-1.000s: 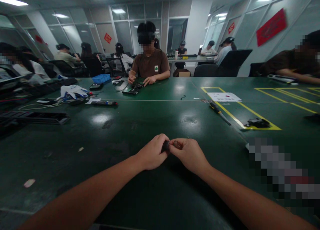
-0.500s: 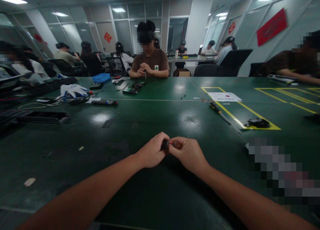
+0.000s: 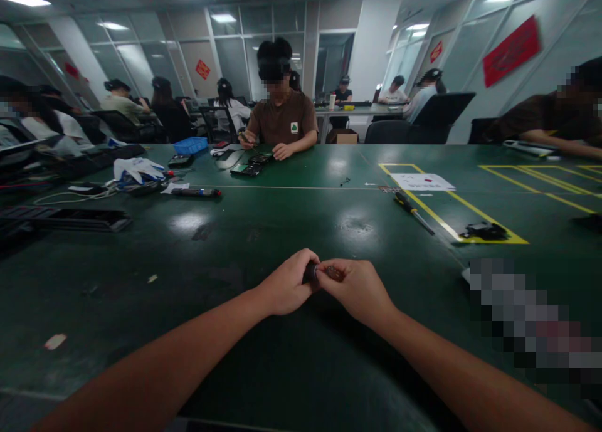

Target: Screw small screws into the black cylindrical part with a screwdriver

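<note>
Low over the green table point(image 3: 263, 369), my two hands meet in the middle of the head view. My left hand point(image 3: 289, 284) is closed around a small dark cylindrical part point(image 3: 311, 271), whose right end shows between thumb and fingers. Thumb and fingertips of my right hand point(image 3: 360, 288) are pinched together at that same end, touching it. A small brownish, shiny piece point(image 3: 333, 273) shows within the curl of the right fingers. Its exact kind is too small and dim to tell.
A yellow-and-black screwdriver point(image 3: 414, 212) lies ahead right, near a black part point(image 3: 484, 231) on yellow tape. A white sheet point(image 3: 423, 182) is behind. To the left are a dark pen-like tool point(image 3: 196, 193), gloves point(image 3: 138, 170) and a blue basket point(image 3: 190, 146). A person point(image 3: 282, 118) works opposite.
My hands stay almost in place, with the right fingers shifting very slightly at the cylinder's end. The person opposite has lowered and parted their hands over the circuit boards.
</note>
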A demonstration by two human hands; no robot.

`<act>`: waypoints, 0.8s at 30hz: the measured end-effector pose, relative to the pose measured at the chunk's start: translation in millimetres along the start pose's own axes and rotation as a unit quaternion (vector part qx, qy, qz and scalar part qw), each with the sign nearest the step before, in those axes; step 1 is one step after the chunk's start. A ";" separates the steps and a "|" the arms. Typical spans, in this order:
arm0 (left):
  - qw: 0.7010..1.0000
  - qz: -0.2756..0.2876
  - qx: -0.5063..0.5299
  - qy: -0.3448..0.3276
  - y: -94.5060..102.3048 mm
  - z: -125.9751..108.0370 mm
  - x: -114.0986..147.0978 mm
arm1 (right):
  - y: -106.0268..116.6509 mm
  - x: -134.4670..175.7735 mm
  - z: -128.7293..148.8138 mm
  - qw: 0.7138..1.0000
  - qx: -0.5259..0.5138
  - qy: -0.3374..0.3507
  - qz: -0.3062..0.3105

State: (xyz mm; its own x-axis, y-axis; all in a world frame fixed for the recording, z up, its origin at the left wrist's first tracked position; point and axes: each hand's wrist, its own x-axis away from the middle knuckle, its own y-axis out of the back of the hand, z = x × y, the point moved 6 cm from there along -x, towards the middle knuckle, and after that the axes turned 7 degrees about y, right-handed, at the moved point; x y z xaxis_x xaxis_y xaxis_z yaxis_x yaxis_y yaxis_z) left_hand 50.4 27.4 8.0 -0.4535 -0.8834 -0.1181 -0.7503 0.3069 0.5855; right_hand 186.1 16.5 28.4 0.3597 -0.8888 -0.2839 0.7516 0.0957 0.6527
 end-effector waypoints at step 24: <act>0.999 0.009 -0.003 -0.040 -3.0 0.5 1.1 | -5.1 0.4 -2.7 0.999 0.044 0.014 -0.005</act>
State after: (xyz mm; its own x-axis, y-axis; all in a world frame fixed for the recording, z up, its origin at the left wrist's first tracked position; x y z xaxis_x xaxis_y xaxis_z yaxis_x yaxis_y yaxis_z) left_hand 51.9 25.8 5.7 -0.5034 -0.8470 -0.1708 -0.7394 0.3199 0.5924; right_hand 183.9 16.9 23.1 0.3696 -0.8763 -0.3090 0.7038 0.0469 0.7088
